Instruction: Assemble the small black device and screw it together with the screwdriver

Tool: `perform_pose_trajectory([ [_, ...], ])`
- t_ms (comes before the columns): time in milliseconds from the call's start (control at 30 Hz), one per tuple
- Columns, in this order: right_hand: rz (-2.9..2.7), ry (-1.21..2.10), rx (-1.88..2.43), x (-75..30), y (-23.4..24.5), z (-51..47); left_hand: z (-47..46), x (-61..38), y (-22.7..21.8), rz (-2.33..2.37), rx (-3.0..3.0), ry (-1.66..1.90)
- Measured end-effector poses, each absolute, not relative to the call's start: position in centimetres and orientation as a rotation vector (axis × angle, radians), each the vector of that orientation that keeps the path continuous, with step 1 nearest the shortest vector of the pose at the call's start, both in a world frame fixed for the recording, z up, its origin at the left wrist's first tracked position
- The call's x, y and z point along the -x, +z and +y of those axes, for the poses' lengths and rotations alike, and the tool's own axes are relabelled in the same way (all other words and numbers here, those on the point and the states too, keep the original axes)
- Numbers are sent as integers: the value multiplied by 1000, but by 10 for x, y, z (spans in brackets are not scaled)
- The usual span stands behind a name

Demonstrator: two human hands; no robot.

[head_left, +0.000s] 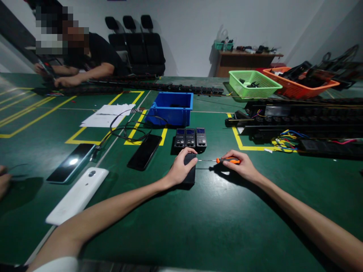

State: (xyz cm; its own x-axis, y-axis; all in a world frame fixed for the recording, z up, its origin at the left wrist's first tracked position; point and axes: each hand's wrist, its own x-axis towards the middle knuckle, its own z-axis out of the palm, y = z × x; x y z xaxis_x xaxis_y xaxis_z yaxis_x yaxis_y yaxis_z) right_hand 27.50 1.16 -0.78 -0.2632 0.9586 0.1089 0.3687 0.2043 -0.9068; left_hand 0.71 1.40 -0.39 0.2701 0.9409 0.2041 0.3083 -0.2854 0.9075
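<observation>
My left hand [183, 166] grips a black box-shaped device [190, 177] on the green table, thumb along its right edge and fingers over its far end. In my right hand [241, 164] is a screwdriver [229, 161] with an orange and black handle. Its thin shaft lies level and points left, the tip close to the device's right side; whether it touches cannot be made out. Just beyond my left hand, three small black modules [190, 138] with blue displays and sockets stand in a row.
Left of my hands lie a black phone [145, 152], another phone [70, 163], a white power bank-like object [78, 196] and a cable [127, 128]. Beyond are a blue bin [170, 115], paper [107, 115], green basket [253, 88], orange basket [300, 87] and wired black rails [295, 128]. Another person works far left.
</observation>
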Motion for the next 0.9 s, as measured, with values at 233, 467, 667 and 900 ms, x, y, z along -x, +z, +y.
perform_pose_trajectory([
  [233,-1762,1065,1251,-274,-7,11,14,-8,-4,1156,-1765,1022],
  [467,-1771,1061,1250,-274,-7,11,14,-8,-3,1149,-1775,1014],
  [667,-1772,1064,1261,-273,-5,10,14,-7,-2,1144,-1770,1009],
  [900,-1773,1058,1262,-273,-6,10,13,-7,-4,1152,-1778,1015],
])
